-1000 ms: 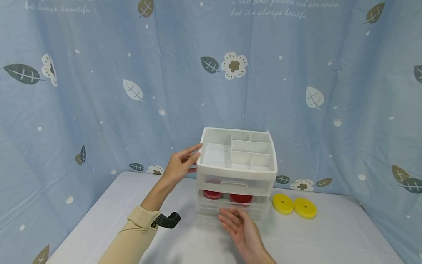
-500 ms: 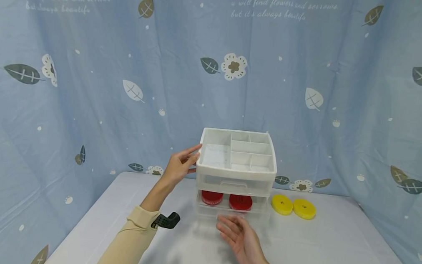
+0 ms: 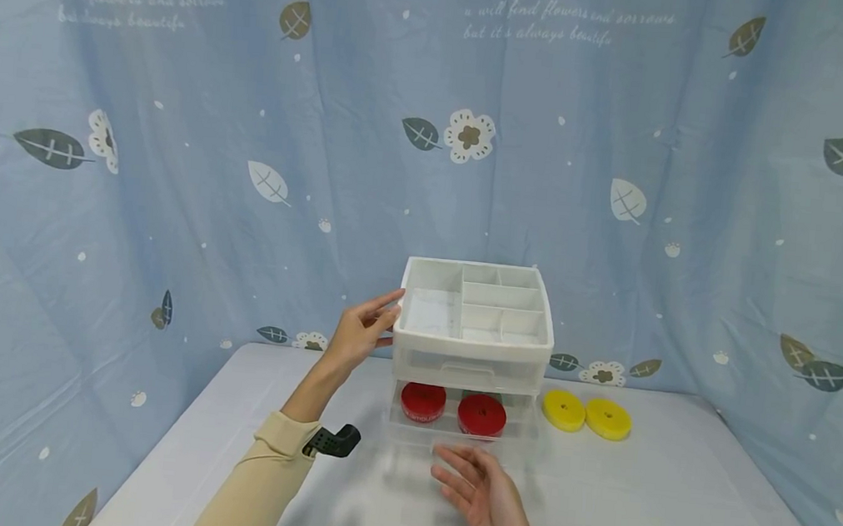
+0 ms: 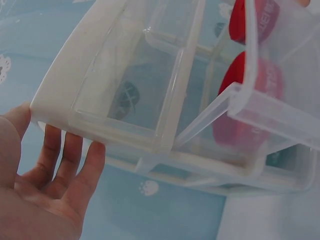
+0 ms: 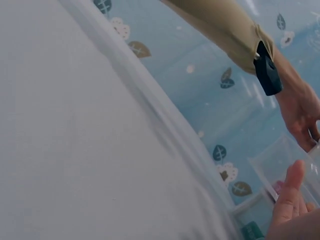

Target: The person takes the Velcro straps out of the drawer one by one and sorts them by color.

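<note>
A white plastic drawer organizer (image 3: 414, 342) stands against the curtain, with a compartment tray on top. My left hand (image 3: 357, 332) steadies its left side; the left wrist view shows thumb and fingertips touching the edge, fingers nearly straight. The clear drawer (image 3: 406, 439) below the top one is pulled out. Inside lie two flat red discs with lettering, a left red disc (image 3: 423, 400) and a right red disc (image 3: 482, 415), resembling ribbon rolls. At the drawer's front, my right hand (image 3: 487, 498) has bent fingers at the handle; its fingertips are partly hidden.
Two yellow discs, a left yellow disc (image 3: 563, 411) and a right yellow disc (image 3: 608, 419), lie to the organizer's right on the white table (image 3: 634, 499). Something green (image 5: 252, 231) shows in the drawer. A patterned blue curtain (image 3: 342, 139) hangs behind.
The drawer has slid out toward me together with my right hand, so the red discs show more fully. My left hand has stayed at the organizer's side.
</note>
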{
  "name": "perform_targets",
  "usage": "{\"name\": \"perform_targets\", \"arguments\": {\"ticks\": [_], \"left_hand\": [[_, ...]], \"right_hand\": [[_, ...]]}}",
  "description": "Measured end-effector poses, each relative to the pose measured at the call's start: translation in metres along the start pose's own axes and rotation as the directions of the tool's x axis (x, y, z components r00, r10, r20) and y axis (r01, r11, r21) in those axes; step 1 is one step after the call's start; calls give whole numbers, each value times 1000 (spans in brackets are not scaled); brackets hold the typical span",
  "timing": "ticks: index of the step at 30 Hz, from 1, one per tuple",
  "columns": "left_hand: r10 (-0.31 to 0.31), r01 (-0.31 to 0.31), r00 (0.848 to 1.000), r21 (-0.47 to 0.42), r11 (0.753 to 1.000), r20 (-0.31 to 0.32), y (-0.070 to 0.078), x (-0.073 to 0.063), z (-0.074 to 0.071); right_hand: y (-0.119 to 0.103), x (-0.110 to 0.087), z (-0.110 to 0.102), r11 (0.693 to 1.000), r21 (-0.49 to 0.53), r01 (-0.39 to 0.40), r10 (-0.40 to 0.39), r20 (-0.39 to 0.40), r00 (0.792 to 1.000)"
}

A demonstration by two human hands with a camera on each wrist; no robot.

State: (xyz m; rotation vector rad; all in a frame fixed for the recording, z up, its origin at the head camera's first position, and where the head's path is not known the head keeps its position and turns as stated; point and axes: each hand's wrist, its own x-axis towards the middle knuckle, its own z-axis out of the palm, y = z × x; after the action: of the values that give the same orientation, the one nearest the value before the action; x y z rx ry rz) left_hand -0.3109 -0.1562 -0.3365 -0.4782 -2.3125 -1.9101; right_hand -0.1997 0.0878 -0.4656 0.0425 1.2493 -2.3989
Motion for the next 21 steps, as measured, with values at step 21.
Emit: {"name": "perform_targets", "arguments": {"ticks": [21], "left_hand": [[39,-39,999,3,999,-21,-24,10,-1]], "right_hand": [[7,-14,2,998,27,-60,60,-2,998]]}}
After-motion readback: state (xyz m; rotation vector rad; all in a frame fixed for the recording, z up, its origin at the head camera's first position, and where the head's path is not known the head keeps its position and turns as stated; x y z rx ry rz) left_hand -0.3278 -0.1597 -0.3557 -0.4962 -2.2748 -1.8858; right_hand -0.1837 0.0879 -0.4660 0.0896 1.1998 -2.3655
